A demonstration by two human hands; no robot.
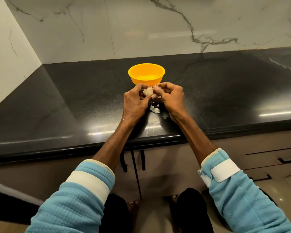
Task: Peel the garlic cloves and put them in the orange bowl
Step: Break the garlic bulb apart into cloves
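Hands (135,102) (172,98) around garlic (148,92), near bowl (146,81).

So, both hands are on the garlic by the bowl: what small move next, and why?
Probably the right hand peels the skin away: the left hand holds the garlic, the right pinches its papery skin, peel scraps lie on the counter, and no clove shows in the orange bowl.

Your left hand (134,101) is gripping a pale, papery garlic (148,92), and your right hand (171,96) is pinching at its side. The orange bowl (141,81) is sitting upright just behind it. White peel scraps (154,109) are lying beneath.
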